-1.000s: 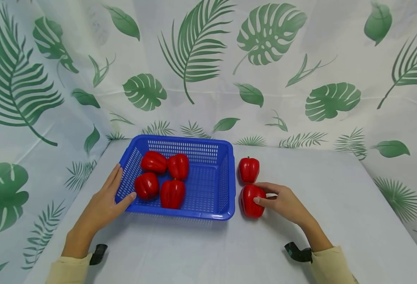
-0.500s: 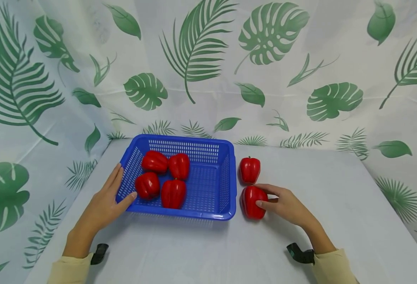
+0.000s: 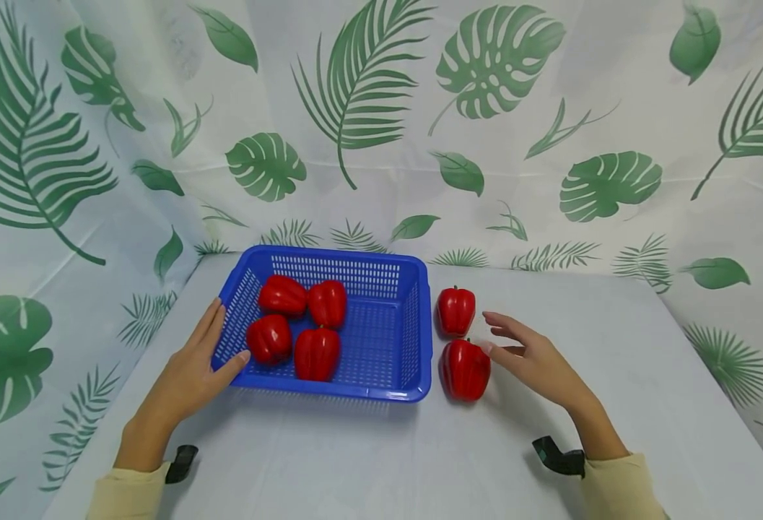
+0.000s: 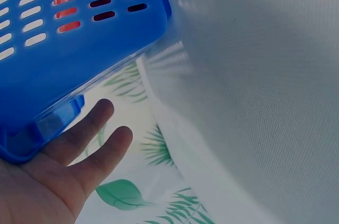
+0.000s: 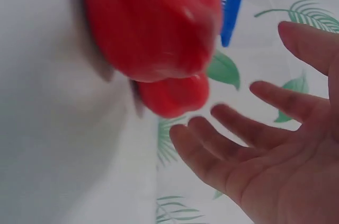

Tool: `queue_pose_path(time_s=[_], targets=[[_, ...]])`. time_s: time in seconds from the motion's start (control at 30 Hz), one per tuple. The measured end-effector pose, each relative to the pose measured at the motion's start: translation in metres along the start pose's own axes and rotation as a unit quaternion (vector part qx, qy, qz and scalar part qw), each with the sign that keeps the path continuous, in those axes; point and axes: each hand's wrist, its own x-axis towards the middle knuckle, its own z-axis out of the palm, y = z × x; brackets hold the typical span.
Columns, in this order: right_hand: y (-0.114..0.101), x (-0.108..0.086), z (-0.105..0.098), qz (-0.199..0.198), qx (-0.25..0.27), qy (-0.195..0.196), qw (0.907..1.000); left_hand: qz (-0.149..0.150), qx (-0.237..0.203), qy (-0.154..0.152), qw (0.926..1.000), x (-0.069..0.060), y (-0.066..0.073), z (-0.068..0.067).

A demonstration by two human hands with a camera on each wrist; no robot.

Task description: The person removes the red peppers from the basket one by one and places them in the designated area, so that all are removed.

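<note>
My left hand (image 3: 186,375) rests against the left side of the blue plastic basket (image 3: 355,393), thumb over the rim. In the left wrist view its visible fingers (image 4: 103,155) stretch out straight beside the rim. Red bell peppers (image 3: 317,354) lie in the basket's left half. To the right of the basket, one red bell pepper (image 3: 464,372) sits on the table, with another red bell pepper (image 3: 455,312) just behind it. My right hand (image 3: 537,361) hovers at their right, holding nothing. The right wrist view shows its fingers (image 5: 243,126) spread, apart from both peppers.
A white-covered table (image 3: 368,462) lies under everything. A white curtain with green leaf prints (image 3: 381,108) hangs behind the table and along the left. The basket's right half shows its bare slotted floor (image 3: 375,332).
My right hand has let go of the nearer pepper and drawn back to the right, its fingers opening. That pepper sits slightly further right than before. The left hand and basket stay put.
</note>
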Motion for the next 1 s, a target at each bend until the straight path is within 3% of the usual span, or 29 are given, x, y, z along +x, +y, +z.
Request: queue_pose_path(time_s=[0.33, 1.0], targets=[[-0.018, 0.017, -0.012, -0.04, -0.004, 0.018, 0.999, 0.0, -0.004, 0.002, 1.0, 0.0, 0.0, 0.001], [-0.077, 0.064, 0.006, -0.107, 0.115, -0.004, 0.9876, 0.006, -0.009, 0.007, 0.9999, 0.0, -0.001, 0.002]])
